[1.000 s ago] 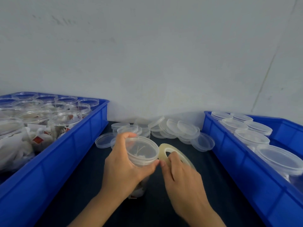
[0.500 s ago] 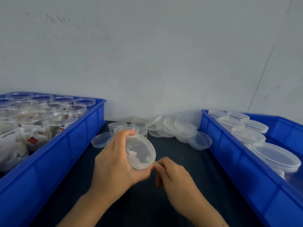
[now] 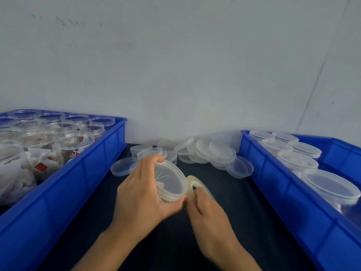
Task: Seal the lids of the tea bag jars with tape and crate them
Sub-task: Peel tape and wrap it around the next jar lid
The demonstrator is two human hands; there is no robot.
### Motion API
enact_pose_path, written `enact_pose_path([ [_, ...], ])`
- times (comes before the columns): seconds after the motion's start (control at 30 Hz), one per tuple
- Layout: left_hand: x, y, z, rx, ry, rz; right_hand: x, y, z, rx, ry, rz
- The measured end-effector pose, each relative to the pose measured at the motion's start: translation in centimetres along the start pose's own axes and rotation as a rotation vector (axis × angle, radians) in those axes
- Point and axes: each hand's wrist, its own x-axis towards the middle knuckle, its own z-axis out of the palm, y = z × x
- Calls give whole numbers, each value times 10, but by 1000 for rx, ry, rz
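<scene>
1. Pale wall (image 3: 175, 65) is seen behind a dark worktop (image 3: 244, 222), on which two blue crates are set, one along each side edge, with a lane left bare between them for the hands.
2. At the middle of that lane a jar (image 3: 170, 184) is gripped by the left hand (image 3: 140, 194): fingers and thumb are curled round its lidded top, and it is tilted so that the lid faces up and to the right, apparently so that the lid's seam is offered to the tape.
3. A tape roll (image 3: 193, 185) is pinched by the right hand (image 3: 207, 214) and held just beside the jar's lid, touching or nearly touching its rim; the free end cannot be made out, so whether tape is already stuck to the lid cannot be told.
4. The step in hand is judged to be the sealing of this lid; crating is not yet done for it.
5. The left crate (image 3: 82, 173) is filled with open jars of tea bags, seemingly awaiting lids.
6. The right crate (image 3: 273, 188) holds lidded jars in rows, with bare floor at its far side, so it is judged the destination.
7. Loose lids (image 3: 211, 153) are heaped at the worktop's back edge against the wall, within reach.
8. Nothing is seen between the hands and the right crate; only its near wall would have to be cleared.
</scene>
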Motion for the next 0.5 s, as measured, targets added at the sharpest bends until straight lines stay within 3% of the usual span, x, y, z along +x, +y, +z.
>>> enact_pose_path([
  [0.23,4,-1,-1,2,4,-1,-1,-4,1,-336,140,-146],
  [0.5,3,4,0,37,-13,40,3,-3,0,-269,119,-45],
])
